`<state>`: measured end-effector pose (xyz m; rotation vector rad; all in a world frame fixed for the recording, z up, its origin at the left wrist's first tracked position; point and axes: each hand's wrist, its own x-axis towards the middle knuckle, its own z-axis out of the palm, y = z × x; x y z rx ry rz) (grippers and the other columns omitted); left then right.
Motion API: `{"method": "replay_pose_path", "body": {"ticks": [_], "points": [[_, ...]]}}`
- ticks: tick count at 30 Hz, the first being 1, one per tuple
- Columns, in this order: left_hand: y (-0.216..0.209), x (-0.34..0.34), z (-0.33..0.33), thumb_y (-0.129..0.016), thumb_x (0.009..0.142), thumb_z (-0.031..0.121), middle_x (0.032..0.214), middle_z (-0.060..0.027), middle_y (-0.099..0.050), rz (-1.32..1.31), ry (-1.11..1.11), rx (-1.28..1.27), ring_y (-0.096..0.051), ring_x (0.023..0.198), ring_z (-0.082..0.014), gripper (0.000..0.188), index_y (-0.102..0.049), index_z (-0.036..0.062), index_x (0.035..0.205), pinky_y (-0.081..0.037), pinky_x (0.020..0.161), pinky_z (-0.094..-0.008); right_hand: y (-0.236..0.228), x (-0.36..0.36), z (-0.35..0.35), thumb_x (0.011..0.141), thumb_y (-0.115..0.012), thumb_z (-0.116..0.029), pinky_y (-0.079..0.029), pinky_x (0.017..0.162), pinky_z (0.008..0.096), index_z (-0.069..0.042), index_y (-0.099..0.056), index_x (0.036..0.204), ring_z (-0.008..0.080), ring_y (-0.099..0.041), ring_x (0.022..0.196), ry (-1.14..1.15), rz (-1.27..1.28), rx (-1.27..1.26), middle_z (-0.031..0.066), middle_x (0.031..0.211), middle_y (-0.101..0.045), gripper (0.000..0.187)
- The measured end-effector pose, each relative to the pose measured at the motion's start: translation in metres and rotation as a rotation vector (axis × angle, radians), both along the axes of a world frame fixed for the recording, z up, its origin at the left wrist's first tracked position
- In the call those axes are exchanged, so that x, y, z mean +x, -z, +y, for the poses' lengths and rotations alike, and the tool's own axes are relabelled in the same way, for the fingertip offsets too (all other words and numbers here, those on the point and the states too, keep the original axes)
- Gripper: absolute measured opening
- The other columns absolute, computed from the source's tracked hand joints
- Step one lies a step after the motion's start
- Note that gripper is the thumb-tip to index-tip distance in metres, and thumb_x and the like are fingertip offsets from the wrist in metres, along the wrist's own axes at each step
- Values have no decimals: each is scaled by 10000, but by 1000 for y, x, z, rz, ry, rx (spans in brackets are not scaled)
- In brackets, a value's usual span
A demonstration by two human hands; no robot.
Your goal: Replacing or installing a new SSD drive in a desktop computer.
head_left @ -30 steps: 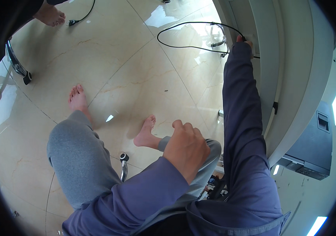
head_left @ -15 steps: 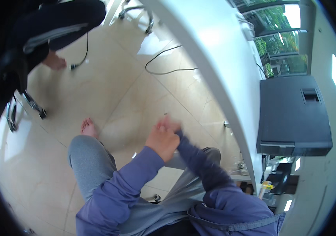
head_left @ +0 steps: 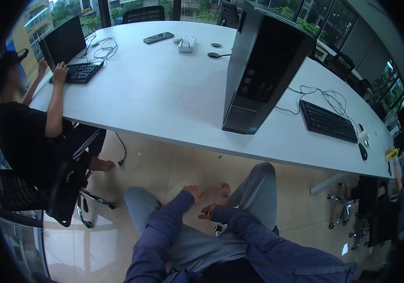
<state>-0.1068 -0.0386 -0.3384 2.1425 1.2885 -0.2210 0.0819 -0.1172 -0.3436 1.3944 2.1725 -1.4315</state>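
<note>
My left hand (head_left: 193,192) hangs between my knees, back turned up, its fingers mostly hidden beneath it. Close by and a little lower, my right hand (head_left: 208,212) has its fingers slightly apart, and I see nothing in it. The two hands do not touch. Both are above my lap, short of the white table (head_left: 164,113). On that table, ahead and to the right, a black computer tower (head_left: 263,70) stands upright. A black keyboard (head_left: 328,121) with a loose cable lies right of the tower, near a black mouse (head_left: 363,151).
At the left a person (head_left: 22,127) sits with hands on another keyboard (head_left: 83,71), before a monitor (head_left: 65,41). A phone (head_left: 158,37) and a white box (head_left: 187,44) lie toward the back. A plug (head_left: 120,162) hangs near the floor; a small dark bit (head_left: 220,156) lies on the tiles.
My view has swung up and levelled, bringing the tabletop and the seated person in. My hands, close together and blurred before, are now apart and lower over my lap.
</note>
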Motion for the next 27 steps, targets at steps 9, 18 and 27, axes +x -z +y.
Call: {"method": "replay_pose_path", "body": {"ticks": [9, 18, 27], "points": [[6, 68, -79, -710, 783, 111, 1141, -153, -740, 135, 136, -192, -711, 1074, -341, 503, -700, 197, 1278, -562, 904, -463, -10, 22, -29, 940, -664, -567, -555, 919, 384, -76, -738, 1218, 292, -728, 959, -181, -182, 135, 117, 1045, -769, 568], [27, 65, -93, -712, 763, 80, 1189, -169, -730, 137, 16, -230, -687, 1138, -366, 515, -701, 175, 1268, -533, 965, -475, -8, 27, -34, 945, -668, -542, -555, 914, 383, -76, -742, 1203, 290, -729, 953, -212, -200, 136, 116, 1033, -769, 538], [44, 57, -97, -687, 798, 193, 1170, -189, -731, 70, -90, -257, -697, 1088, -376, 435, -722, 164, 1230, -526, 947, -468, -9, 17, -29, 949, -672, -518, -555, 909, 383, -76, -745, 1189, 288, -730, 947, -253, -194, 122, 114, 1020, -770, 509]]}}
